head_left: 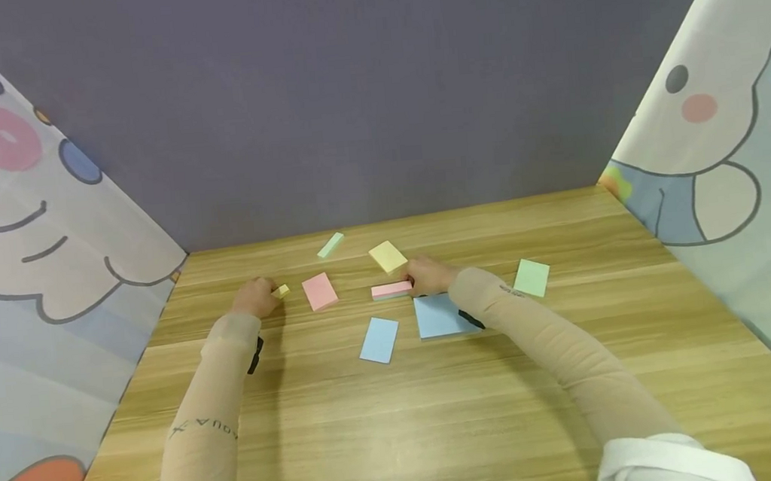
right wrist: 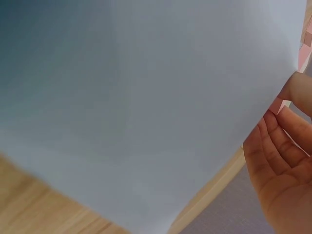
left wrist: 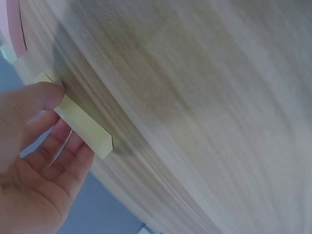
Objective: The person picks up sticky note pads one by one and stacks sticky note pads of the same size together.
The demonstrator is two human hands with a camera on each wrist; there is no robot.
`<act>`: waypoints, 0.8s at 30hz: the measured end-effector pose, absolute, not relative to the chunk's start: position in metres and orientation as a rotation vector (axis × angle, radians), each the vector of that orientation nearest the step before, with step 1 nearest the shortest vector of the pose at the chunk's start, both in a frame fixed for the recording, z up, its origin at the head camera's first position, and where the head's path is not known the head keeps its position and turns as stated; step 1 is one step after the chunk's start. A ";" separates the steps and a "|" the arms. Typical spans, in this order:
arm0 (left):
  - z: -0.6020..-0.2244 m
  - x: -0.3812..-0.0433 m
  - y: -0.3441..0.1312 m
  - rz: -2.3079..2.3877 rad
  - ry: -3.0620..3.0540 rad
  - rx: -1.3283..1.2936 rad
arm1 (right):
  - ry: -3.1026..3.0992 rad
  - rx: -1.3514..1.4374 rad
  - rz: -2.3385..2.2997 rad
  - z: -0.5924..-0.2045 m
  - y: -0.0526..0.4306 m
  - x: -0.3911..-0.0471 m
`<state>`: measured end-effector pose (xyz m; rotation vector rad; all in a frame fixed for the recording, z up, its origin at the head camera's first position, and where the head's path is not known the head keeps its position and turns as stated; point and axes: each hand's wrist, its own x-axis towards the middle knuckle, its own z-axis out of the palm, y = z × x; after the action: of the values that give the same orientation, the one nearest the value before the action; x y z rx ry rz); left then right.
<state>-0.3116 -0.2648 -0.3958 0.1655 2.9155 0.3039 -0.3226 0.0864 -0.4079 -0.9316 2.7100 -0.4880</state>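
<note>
At the left of the table in the head view, my left hand point(head_left: 254, 298) pinches a narrow yellow sticky note pad point(left wrist: 83, 124) between thumb and fingers. My right hand point(head_left: 429, 275) grips the right end of a narrow pink sticky note pad point(head_left: 389, 288), which has a bluish-green layer beneath it. A large blue sticky note pad point(head_left: 441, 318) lies under my right wrist and fills much of the right wrist view. To the right of the left hand rests a square pink pad point(head_left: 320, 292). Behind the narrow pink pad is a yellow pad point(head_left: 387, 257).
A small blue pad point(head_left: 379, 340) lies nearer the front. Toward the back is a narrow green pad point(head_left: 330, 245), and a green pad point(head_left: 532, 278) lies at the right. A grey panel point(head_left: 375, 105) stands along the table's back edge, with cartoon-printed sheets on both sides.
</note>
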 end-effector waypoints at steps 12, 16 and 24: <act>-0.396 -0.310 -0.263 0.275 2.924 0.199 | 2.683 -0.892 -0.495 -0.405 0.087 -0.321; -0.396 -0.309 -0.264 0.266 2.925 0.217 | 2.679 -0.901 -0.490 -0.405 0.086 -0.322; -0.399 -0.313 -0.268 0.244 2.936 0.293 | 2.658 -0.896 -0.509 -0.406 0.087 -0.323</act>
<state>-0.3134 -0.2675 -0.3987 0.2933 2.9355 0.2437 -0.3229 0.0872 -0.4057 -0.8959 2.6577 -0.5094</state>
